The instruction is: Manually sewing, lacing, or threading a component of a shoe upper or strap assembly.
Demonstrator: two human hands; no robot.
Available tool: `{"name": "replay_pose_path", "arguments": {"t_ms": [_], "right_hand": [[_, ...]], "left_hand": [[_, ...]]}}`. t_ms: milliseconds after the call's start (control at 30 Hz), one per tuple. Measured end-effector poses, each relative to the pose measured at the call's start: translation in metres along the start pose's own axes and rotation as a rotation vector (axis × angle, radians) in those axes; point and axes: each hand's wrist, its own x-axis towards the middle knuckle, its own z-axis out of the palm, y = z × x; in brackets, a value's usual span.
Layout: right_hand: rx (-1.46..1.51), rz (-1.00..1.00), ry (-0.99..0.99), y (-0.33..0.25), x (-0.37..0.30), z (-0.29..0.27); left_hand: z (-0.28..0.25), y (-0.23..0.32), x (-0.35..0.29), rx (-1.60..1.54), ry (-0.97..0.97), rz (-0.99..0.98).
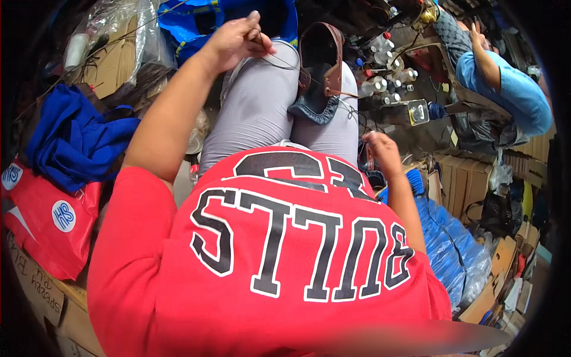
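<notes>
Left hand (242,43) up and left of the shoe (319,78), pinching dark thread (286,63); right hand (384,150) off its lower right, fingers curled, grip hard to tell. Grey-clad thighs (259,98) sit beneath the shoe. Looks like thread-tightening mid-stitch; next move calls for even tension.

From the wearer's head, a close fisheye view is aimed down, a red T-shirt (244,250) framed toward six o'clock, grey trousers (262,101) toward twelve.
</notes>
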Motion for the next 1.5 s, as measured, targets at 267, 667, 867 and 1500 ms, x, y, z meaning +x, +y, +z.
{"name": "replay_pose_path", "arguments": {"t_ms": [267, 667, 867, 1500], "right_hand": [[-0.254, -0.576, 0.361, -0.102, 0.015, -0.007], [-0.750, -0.591, -0.237, -0.162, 0.001, 0.044], [-0.305, -0.531, -0.033, -0.149, -0.022, 0.040], [-0.555, -0.528, 0.056, -0.159, 0.001, 0.060]], "left_hand": [[0.084, -0.002, -0.008, 0.867, -0.172, 0.242], [0.087, -0.050, 0.029, 1.302, -0.354, 0.372], [0.091, -0.060, 0.002, 1.063, 0.022, 0.743], [0.091, -0.046, -0.019, 0.897, -0.127, 0.259]]}}
